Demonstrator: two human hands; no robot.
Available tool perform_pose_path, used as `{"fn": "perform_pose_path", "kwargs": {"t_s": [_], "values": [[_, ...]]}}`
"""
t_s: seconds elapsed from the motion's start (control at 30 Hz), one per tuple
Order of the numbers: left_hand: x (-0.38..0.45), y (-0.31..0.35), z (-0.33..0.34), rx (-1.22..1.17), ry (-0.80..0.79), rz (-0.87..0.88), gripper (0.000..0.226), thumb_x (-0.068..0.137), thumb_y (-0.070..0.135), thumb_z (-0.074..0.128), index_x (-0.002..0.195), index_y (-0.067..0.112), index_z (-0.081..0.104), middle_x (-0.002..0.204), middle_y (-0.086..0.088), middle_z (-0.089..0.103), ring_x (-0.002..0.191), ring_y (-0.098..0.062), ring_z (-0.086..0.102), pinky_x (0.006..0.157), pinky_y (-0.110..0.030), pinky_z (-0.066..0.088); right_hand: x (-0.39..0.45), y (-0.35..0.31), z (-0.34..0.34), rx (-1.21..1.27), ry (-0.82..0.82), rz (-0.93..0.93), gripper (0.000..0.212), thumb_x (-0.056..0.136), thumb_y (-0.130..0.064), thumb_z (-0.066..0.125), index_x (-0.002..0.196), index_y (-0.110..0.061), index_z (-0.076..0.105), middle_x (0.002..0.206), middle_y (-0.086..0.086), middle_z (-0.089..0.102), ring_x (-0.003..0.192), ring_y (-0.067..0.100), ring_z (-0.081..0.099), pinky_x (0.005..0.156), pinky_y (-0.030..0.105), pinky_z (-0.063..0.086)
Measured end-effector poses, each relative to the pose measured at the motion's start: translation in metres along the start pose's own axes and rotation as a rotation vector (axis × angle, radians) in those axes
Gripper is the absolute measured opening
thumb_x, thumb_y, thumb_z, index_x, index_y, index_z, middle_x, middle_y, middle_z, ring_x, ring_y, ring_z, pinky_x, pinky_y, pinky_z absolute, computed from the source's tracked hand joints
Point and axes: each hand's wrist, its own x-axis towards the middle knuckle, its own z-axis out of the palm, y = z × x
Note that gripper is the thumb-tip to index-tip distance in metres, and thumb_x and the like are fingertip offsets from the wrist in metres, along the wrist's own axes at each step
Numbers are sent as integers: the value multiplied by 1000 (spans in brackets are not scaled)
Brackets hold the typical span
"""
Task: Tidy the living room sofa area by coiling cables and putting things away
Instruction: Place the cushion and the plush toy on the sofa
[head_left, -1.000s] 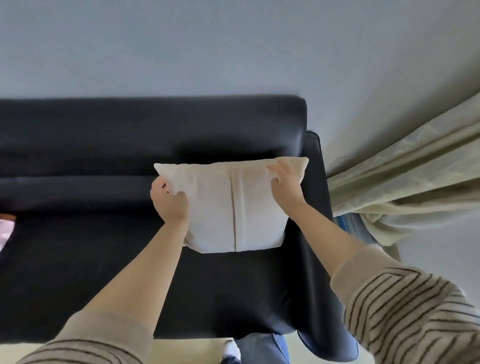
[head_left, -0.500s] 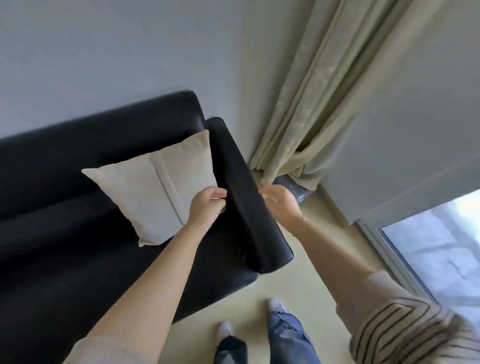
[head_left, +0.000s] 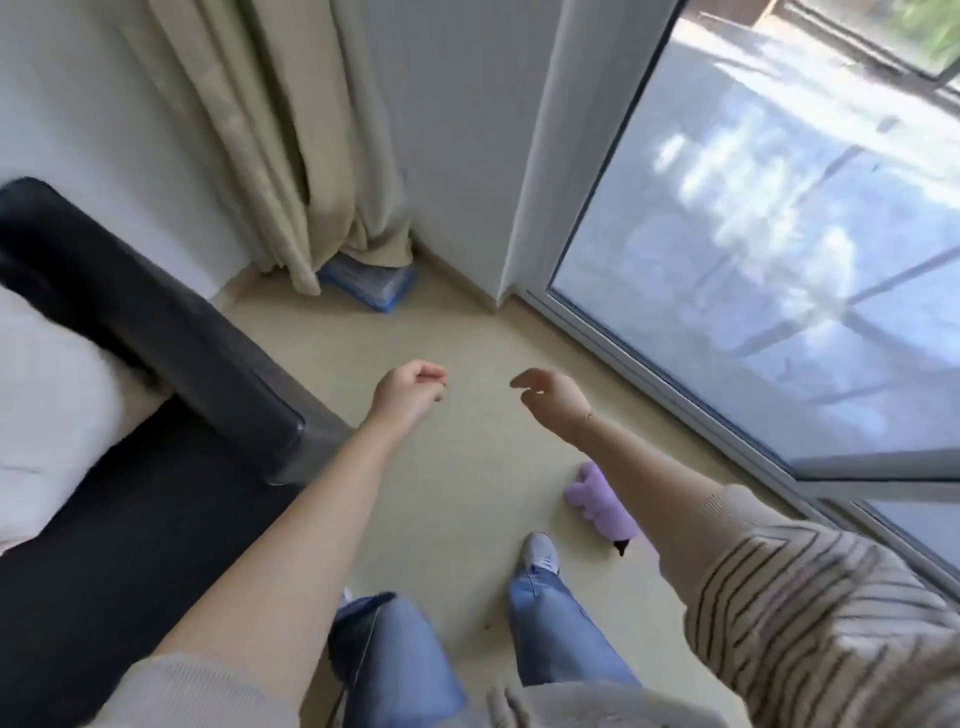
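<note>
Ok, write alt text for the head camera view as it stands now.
Both the left hand and the right hand hang empty, fingers loosely curled, over the beige floor beside a dark sofa. A purple plush toy lies on the floor under the right forearm, near a glass door.

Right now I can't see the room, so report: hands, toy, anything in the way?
Left hand and right hand empty, loosely curled. Purple toy on floor beside right foot, untouched. Nothing in the way.
</note>
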Motion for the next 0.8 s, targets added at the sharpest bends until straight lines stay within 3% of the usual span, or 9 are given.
{"fn": "perform_pose_path", "kwargs": {"t_s": [0.17, 0.3, 0.43, 0.5, 0.57, 0.67, 0.8], "values": [[14, 11, 140, 62, -168, -50, 23, 89, -2, 49, 100, 14, 63, 95, -1, 67, 86, -15, 59, 62, -17, 40, -13, 132, -58, 124, 48, 242, 40, 88, -3, 43, 118, -12, 67, 123, 3, 66, 113, 21, 59, 92, 25, 43], [32, -11, 229, 168, -319, -102, 24, 90, -2, 47, 96, 15, 62, 94, -3, 66, 85, -16, 59, 56, -13, 39, -16, 229, -63, 252, 64, 414, 37, 90, -7, 43, 118, -15, 66, 120, 4, 66, 112, 22, 60, 87, 24, 43], [72, -45, 309, 281, -421, -82, 29, 89, -2, 49, 83, 23, 62, 90, 0, 68, 84, -17, 61, 58, -19, 38, 2, 323, -50, 371, 131, 560, 36, 88, -6, 48, 118, -15, 65, 122, 8, 63, 103, 22, 57, 82, 27, 43], [96, -66, 342, 342, -456, -80, 28, 88, 0, 51, 81, 25, 62, 96, -4, 71, 86, -18, 62, 64, -21, 43, 14, 365, -38, 443, 190, 606, 39, 88, -2, 49, 123, -11, 62, 125, 8, 60, 104, 20, 54, 83, 25, 40], [126, -101, 377, 400, -501, -70, 20, 82, 5, 57, 81, 24, 64, 104, -10, 73, 95, -22, 65, 83, -29, 51, 28, 413, -18, 529, 229, 676, 41, 88, -1, 52, 127, -9, 58, 128, 9, 57, 107, 22, 53, 84, 26, 40], [166, -164, 429, 527, -533, -64, 20, 84, 2, 57, 91, 18, 67, 109, -10, 71, 104, -22, 64, 94, -32, 47, 50, 493, 26, 633, 237, 779, 46, 87, -4, 56, 133, -9, 52, 134, 12, 53, 108, 26, 54, 81, 30, 41], [213, -239, 493, 674, -585, -81, 30, 88, 2, 57, 116, 9, 62, 117, -9, 66, 100, -19, 58, 82, -23, 41, 94, 582, 74, 759, 233, 880, 56, 90, -9, 58, 143, -9, 39, 138, 12, 46, 104, 25, 48, 81, 32, 39]]}}
